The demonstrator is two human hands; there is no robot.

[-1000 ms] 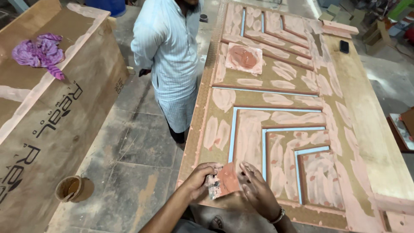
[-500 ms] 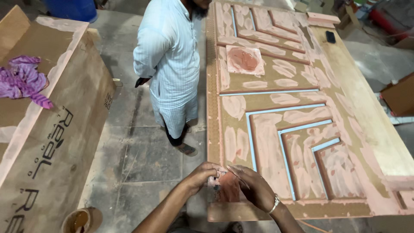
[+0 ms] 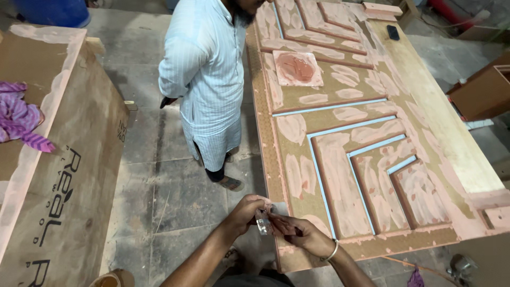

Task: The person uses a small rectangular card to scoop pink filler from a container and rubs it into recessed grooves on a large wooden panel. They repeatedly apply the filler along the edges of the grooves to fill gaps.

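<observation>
My left hand (image 3: 245,211) and my right hand (image 3: 303,234) meet at the near left corner of a large carved wooden door panel (image 3: 441,143) that lies flat and is smeared with pink filler. Between the fingertips of both hands is a small metal scraper (image 3: 264,222) with pink filler on it. My left fingers pinch it from the left and my right fingers press on it from the right. A thin bangle sits on my right wrist. A square board (image 3: 297,68) with a heap of pink filler rests on the panel farther up.
A person in a pale striped long shirt (image 3: 207,79) stands on the stone floor beside the panel's left edge. A big brown board (image 3: 64,175) with a purple rag (image 3: 21,119) leans at left. A dark phone (image 3: 393,32) lies on the panel's far end.
The view has drifted left and back. My hands stay together at the panel's near corner, and the flat orange-pink piece seen between them earlier now shows as a small grey scraper.
</observation>
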